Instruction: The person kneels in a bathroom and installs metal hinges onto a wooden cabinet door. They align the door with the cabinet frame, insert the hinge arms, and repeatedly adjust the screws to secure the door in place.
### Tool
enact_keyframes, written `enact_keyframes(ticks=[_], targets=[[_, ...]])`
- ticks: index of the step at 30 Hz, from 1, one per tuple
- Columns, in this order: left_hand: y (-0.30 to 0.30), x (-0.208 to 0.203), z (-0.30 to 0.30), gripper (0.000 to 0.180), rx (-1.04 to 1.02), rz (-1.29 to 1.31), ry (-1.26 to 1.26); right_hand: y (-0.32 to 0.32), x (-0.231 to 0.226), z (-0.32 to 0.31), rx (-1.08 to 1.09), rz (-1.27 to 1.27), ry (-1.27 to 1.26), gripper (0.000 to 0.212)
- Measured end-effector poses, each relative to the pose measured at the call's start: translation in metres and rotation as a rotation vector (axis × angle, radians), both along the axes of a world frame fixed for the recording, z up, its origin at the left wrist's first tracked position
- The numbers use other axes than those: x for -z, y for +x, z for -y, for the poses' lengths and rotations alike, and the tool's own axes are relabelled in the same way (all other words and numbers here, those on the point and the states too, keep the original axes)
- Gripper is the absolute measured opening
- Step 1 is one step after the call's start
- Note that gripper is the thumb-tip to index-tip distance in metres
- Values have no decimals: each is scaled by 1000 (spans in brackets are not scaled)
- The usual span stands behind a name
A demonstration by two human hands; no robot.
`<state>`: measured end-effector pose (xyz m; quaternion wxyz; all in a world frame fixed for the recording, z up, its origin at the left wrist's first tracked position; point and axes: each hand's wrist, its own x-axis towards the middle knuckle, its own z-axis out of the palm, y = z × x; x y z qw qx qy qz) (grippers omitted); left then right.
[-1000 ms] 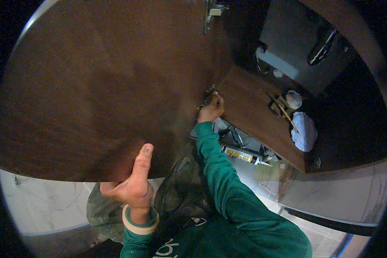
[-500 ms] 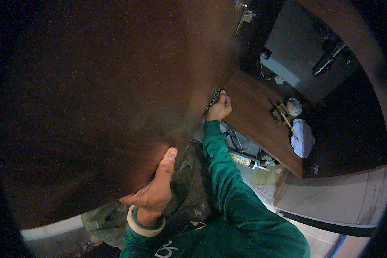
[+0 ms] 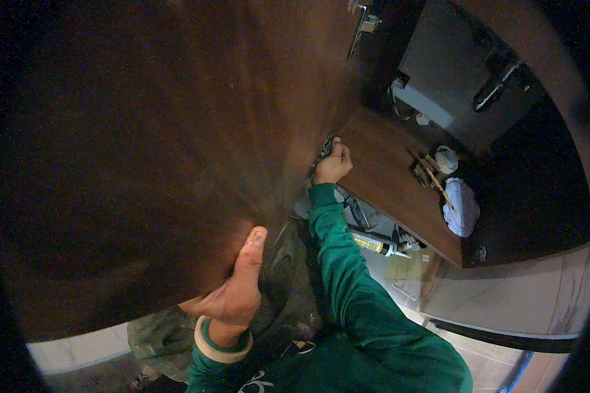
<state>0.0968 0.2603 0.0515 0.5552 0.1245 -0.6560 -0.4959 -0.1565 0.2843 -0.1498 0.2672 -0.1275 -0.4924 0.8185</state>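
A large dark brown cabinet door [image 3: 144, 177] fills the left half of the view. My left hand [image 3: 233, 288] grips its near edge, with the thumb stretched along it and the other fingers hidden behind the panel. Farther off, my right hand [image 3: 333, 164] is closed beside the door, just over the front edge of the brown cabinet floor [image 3: 373, 150]. Its fingers press at a small dark metallic piece [image 3: 324, 149], partly covered by the hand; whether this is a hinge or a tool I cannot tell.
On the cabinet floor lie a white cloth [image 3: 461, 206], a thin wooden stick [image 3: 439, 183] and a small round tub [image 3: 446, 159]. A sealant tube [image 3: 373, 244] and other tools lie below the front edge. Another metal hinge [image 3: 368, 25] shows higher up, and a dark pipe [image 3: 495, 88] is inside.
The cabinet door has shifted slightly in view, its lower edge a little higher. Both hands keep their places and their grips.
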Motion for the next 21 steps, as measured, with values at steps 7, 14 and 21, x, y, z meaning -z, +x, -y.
enact_keyframes(ticks=[7, 14, 21], targets=[[4, 2, 6, 26, 55, 81, -108, 7, 4, -17, -249, 109, -32, 24], [5, 8, 10, 19, -18, 86, -116, -4, 22, -30, -431, 93, -92, 20], [7, 9, 16, 18, -76, 108, -132, 5, 20, -39, -552, 100, -237, 36]])
